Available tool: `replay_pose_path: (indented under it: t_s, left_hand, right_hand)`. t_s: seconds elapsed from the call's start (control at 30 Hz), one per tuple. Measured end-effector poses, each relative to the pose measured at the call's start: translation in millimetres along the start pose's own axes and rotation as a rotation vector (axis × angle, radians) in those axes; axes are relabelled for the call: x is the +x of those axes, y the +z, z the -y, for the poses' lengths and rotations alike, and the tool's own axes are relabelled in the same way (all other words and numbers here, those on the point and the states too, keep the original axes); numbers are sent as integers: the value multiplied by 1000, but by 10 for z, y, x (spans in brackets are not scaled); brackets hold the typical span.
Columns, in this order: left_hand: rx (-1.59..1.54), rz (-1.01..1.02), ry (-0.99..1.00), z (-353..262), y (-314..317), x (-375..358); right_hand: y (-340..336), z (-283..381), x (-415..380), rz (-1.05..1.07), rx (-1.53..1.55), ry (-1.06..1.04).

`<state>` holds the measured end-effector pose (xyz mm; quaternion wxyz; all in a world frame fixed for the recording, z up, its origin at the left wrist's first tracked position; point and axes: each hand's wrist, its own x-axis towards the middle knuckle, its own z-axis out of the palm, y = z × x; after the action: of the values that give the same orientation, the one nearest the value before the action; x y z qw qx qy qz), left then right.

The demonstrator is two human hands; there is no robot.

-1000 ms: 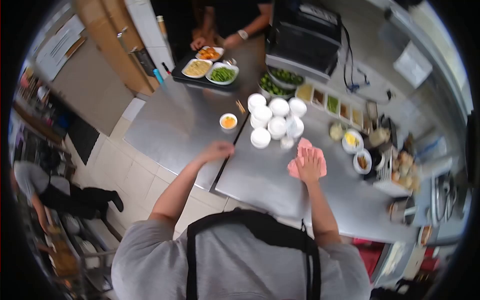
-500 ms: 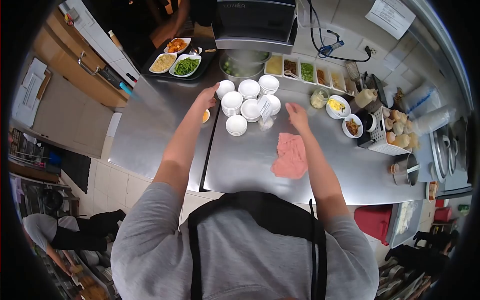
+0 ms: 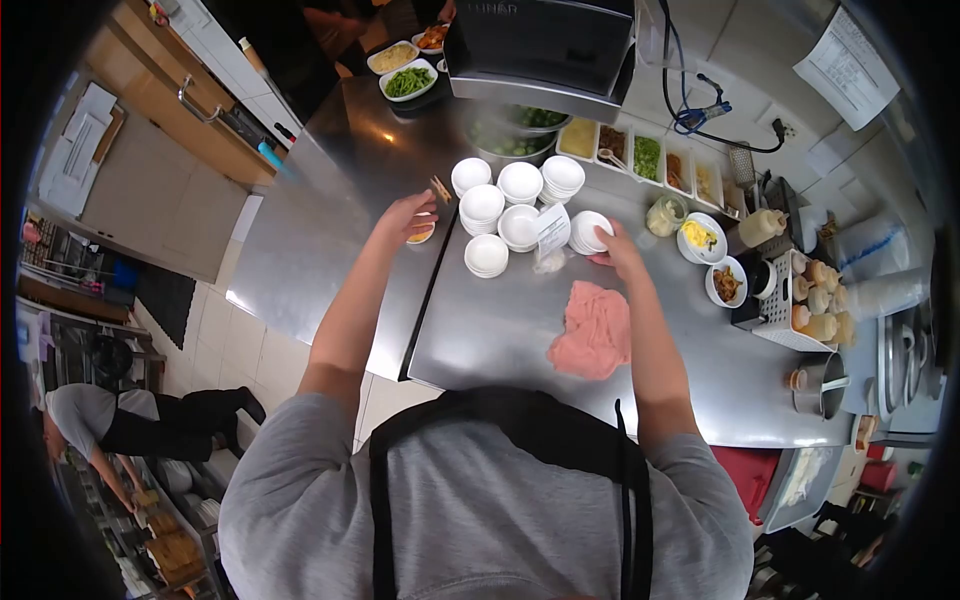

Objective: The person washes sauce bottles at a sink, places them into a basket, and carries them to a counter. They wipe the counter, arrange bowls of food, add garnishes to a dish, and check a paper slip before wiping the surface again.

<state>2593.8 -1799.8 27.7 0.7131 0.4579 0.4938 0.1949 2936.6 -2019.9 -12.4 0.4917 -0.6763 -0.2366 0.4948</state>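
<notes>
My right hand (image 3: 618, 252) grips the side of a stack of small white bowls (image 3: 590, 229), thumb and fingers at its edge. A clear plastic bag with a printed label (image 3: 552, 232) lies just left of that stack. Further left, several more stacks of white bowls (image 3: 482, 204) stand close together. My left hand (image 3: 405, 217) is open, fingers stretched over a small dish with orange contents (image 3: 421, 234), holding nothing. A small brown wooden piece (image 3: 441, 190) lies beyond its fingertips. Below the stacks rests a crumpled pink cloth (image 3: 590, 332).
A steaming pot of green vegetables (image 3: 512, 138) stands behind the bowls, beneath a black machine (image 3: 540, 45). Topping containers (image 3: 647, 158) line the back. Filled bowls (image 3: 700, 236) and a white bottle basket (image 3: 790, 305) stand right. Across the counter, a person is beside filled dishes (image 3: 409, 83).
My right hand has closed on a bowl stack, now further right, clear of the label. My left hand has drawn back from the leftmost stack. The dishes on the black tray have moved away.
</notes>
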Motion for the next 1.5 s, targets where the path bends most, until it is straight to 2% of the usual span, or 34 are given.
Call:
replay_pose_path:
  t_s: [0.13, 0.23, 0.43, 0.5, 0.53, 0.57, 0.6, 0.63, 0.67, 0.73, 0.77, 0.8, 0.83, 0.9, 0.97, 1.03, 1.17, 1.2, 1.23, 1.27, 1.3, 1.33, 1.37, 1.4, 1.47, 1.5]
  left_hand:
    - [-9, 22, -34, 212, 38, -297]
    - [32, 36, -10, 334, 374, -675]
    - [267, 183, 165, 587, 974, -1202]
    - [273, 137, 192, 714, 1062, -1263]
    - [320, -6, 304, 806, 1052, -1223]
    - [318, -3, 305, 942, 1001, -1084]
    - [400, -218, 447, 1076, 928, -875]
    - [480, -437, 586, 1115, 877, -743]
    - [480, -436, 589, 1062, 885, -687]
    - [634, -569, 578, 917, 929, -560]
    - [633, -565, 583, 898, 891, -449]
    - [632, -439, 499, 920, 825, -310]
    - [632, -314, 416, 952, 749, -189]
    - [651, -310, 410, 968, 583, -93]
    - [674, -307, 399, 902, 464, -111]
    - [557, -324, 290, 724, 402, -303]
    - [501, -298, 287, 585, 351, -404]
    - [500, -299, 285, 593, 318, -343]
    - [608, -331, 402, 602, 278, -284]
    - [715, -361, 518, 608, 248, -226]
    - [715, -361, 515, 560, 260, -178]
    - [701, -410, 617, 481, 291, -97]
    - [683, -460, 722, 376, 333, -22]
    - [681, -464, 722, 226, 401, 9]
    - [603, -406, 472, -61, 510, 97]
    - [603, -407, 472, -82, 498, 237]
  right_hand:
    - [-313, -90, -315, 5, 75, 41]
    - [-404, -133, -611, 35, 119, 69]
    - [-249, -133, -1035, 121, 352, 4]
    - [-14, -31, -1215, 287, 490, -48]
    - [90, -72, -1227, 285, 490, -48]
    - [189, -141, -1213, 296, 444, 40]
    - [296, -173, -1213, 306, 397, 126]
    - [434, -156, -1242, 304, 397, 124]
    - [594, -123, -1265, 303, 347, 155]
    - [872, -130, -1224, 296, 302, 179]
    - [977, -226, -1124, 194, 271, 166]
    - [1078, -283, -1048, 91, 238, 154]
    - [1169, -333, -966, 84, 241, 150]
    - [1364, -335, -872, -35, 207, 29]
    - [1516, -280, -838, -48, 193, 13]
    - [1601, -255, -828, 60, 235, 12]
    - [1485, -250, -959, 39, 271, -4]
    - [1371, -341, -922, -20, -70, -203]
    - [1307, -425, -859, -80, -413, -399]
    - [1310, -379, -848, -79, -412, -397]
    - [1313, -265, -878, -137, -414, -589]
    - [1310, -149, -914, -195, -414, -781]
    - [1320, -37, -939, -192, -417, -781]
    - [1340, 87, -961, -163, -386, -827]
    - [1335, 365, -1029, -133, -352, -875]
    - [1298, 515, -1086, -192, -314, -955]
